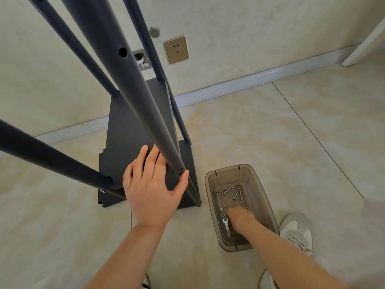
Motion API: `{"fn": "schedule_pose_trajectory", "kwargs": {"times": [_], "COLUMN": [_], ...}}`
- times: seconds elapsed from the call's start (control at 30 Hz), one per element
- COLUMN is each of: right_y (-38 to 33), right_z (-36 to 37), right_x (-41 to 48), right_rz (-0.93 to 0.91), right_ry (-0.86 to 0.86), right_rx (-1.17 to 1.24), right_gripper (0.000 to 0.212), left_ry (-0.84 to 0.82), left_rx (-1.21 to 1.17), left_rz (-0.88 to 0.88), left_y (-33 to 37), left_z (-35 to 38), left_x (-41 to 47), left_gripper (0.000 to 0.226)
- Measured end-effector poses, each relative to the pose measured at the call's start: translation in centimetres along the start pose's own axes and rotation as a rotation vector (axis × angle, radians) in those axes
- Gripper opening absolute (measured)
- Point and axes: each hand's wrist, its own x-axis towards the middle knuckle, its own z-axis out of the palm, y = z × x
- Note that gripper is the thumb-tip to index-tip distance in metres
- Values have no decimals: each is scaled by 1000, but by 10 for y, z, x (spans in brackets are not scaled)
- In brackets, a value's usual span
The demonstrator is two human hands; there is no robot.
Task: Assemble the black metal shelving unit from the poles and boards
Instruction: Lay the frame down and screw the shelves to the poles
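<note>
A brass-coloured wall socket (176, 49) is sitting on the cream wall (250, 28) at about twelve o'clock, with a round metal cap (154, 31) just above it at eleven o'clock and a rough open hole (140, 57) showing beside it at nine o'clock. A white skirting board (250, 80) is running along the wall's foot. Pale marbled floor tiles (270, 132) are filling the lower view. At four o'clock a white sneaker (296, 232) is resting on the floor, and a white door frame (366, 44) is standing at two o'clock.
</note>
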Motion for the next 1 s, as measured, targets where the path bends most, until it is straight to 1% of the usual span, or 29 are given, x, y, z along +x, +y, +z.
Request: {"fn": "schedule_pose_trajectory", "kwargs": {"times": [0.33, 0.4, 0.47, 0.53, 0.63, 0.73, 0.83, 0.93, 1.0], "right_y": [1, -2, -7, -18, -41, -61, -70, -73, -73], "right_z": [-17, -25, -34, -44, -66, -92, -118, -129, -132], "right_x": [-21, -29, -37, -44, -66, -96, -133, -168, -187], "right_rz": [-9, -13, -16, -13, 12, 8, -47, -133, -174], "right_ry": [55, 80, 113, 206, 392, 561, 668, 763, 788], "right_rx": [64, 144, 304, 548, 980, 1215, 1324, 1285, 1230], "right_gripper": [26, 24, 20, 18, 28, 29, 24, 20, 20], "left_ry": [-50, -64, -83, -97, -117, -161, -215, -201, -163], "left_rx": [33, 47, 59, 63, 54, 45, 39, 17, 12], "left_rz": [-7, -2, -2, -15, -32, -44, -44, -58, -62], "left_y": [2, 2, 2, 4, 6, 5, 6, 5, 4], "left_z": [-5, -6, -8, -9, -12, -15, -17, -15, -13], "left_x": [1, 1, 1, 2, 2, 2, 4, 3, 3], "left_gripper": [60, 61, 64, 66, 66, 66, 72, 74, 73]}}
